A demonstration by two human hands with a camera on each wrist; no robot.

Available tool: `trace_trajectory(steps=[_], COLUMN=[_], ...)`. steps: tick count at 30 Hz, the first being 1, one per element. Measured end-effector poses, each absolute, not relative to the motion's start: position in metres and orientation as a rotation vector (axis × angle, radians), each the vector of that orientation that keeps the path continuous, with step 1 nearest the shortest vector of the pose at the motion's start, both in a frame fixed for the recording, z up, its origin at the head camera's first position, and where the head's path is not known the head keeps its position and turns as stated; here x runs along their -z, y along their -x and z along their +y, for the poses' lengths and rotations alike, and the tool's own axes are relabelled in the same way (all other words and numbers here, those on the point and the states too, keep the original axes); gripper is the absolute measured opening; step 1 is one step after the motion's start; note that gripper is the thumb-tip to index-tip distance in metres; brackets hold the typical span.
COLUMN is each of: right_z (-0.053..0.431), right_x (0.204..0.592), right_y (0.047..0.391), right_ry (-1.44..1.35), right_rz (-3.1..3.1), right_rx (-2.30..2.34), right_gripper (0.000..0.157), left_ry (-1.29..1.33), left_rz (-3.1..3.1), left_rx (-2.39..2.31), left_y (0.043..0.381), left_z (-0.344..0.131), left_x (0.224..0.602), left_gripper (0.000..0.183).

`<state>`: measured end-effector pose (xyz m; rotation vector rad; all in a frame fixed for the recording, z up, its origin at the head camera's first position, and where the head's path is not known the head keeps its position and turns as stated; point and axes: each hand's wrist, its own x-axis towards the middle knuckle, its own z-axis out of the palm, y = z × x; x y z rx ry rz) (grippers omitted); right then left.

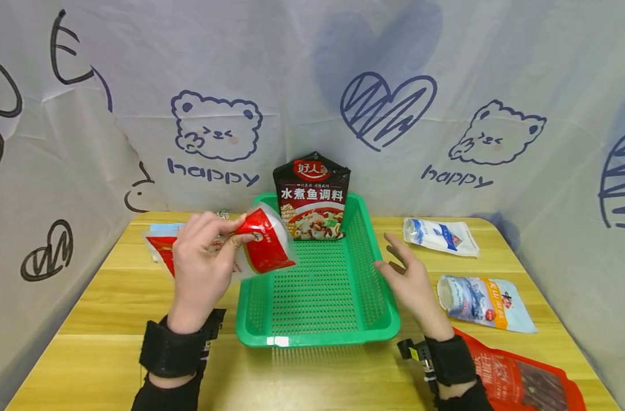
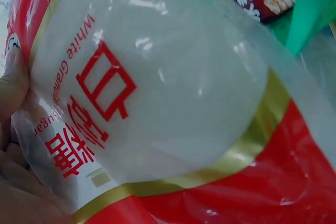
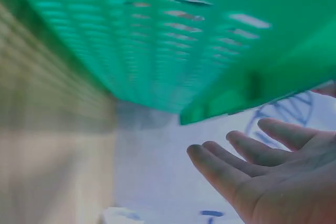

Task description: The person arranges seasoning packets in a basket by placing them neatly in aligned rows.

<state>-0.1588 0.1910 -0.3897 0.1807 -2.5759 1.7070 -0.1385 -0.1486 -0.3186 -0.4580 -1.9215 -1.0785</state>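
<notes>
My left hand (image 1: 204, 260) grips a red and clear bag of white granulated sugar (image 1: 266, 240) by its edge, held up at the left side of the green basket (image 1: 317, 337). Close up in the left wrist view, the sugar bag (image 2: 178, 93) shows its white contents, gold bands and red print, with the thumb pressed on it. Beside the basket's right wall, my right hand (image 1: 410, 279) holds nothing, its fingers spread. In the right wrist view those fingers (image 3: 220, 171) are just below the basket's rim. A dark fish-seasoning packet (image 1: 314, 200) stands upright against the basket's back end.
On the wooden table's right side lie a white and blue packet (image 1: 440, 237), a light blue pouch (image 1: 487, 302) and a red bag (image 1: 523, 377) at the front. A light blue item (image 1: 165, 227) is partly hidden behind the sugar. White cloth (image 1: 302, 68) with drawings encloses the back.
</notes>
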Motion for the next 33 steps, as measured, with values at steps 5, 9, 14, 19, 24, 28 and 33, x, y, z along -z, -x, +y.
trace_trajectory(steps=[5, 9, 14, 19, 24, 28, 33], right_z=[0.185, 0.176, 0.163, 0.149, 0.140, 0.135, 0.130], right_x=[0.374, 0.363, 0.356, 0.353, 0.353, 0.355, 0.357], right_y=[0.148, 0.137, 0.125, 0.117, 0.112, 0.110, 0.109], right_ry=[-0.294, -0.432, -0.619, -0.725, -0.739, -0.718, -0.716], right_rz=[-2.497, -2.476, -2.535, -2.536, -2.508, -2.513, -2.500], right_rx=[-1.662, -1.665, -1.648, -1.674, -1.724, -1.749, -1.742], right_gripper=[0.063, 0.064, 0.068, 0.076, 0.084, 0.087, 0.083], left_ry=[0.546, 0.593, 0.638, 0.705, 0.758, 0.798, 0.859], left_rz=[-1.936, -1.952, -1.976, -1.989, -1.999, -2.021, -2.041], left_rx=[1.067, 1.053, 1.025, 0.982, 0.952, 0.940, 0.940], left_y=[0.138, 0.136, 0.134, 0.131, 0.128, 0.125, 0.123], left_z=[-0.137, -0.129, -0.121, -0.114, -0.107, -0.101, -0.093], left_x=[0.320, 0.321, 0.323, 0.324, 0.324, 0.325, 0.328], left_gripper=[0.029, 0.030, 0.028, 0.025, 0.025, 0.026, 0.023])
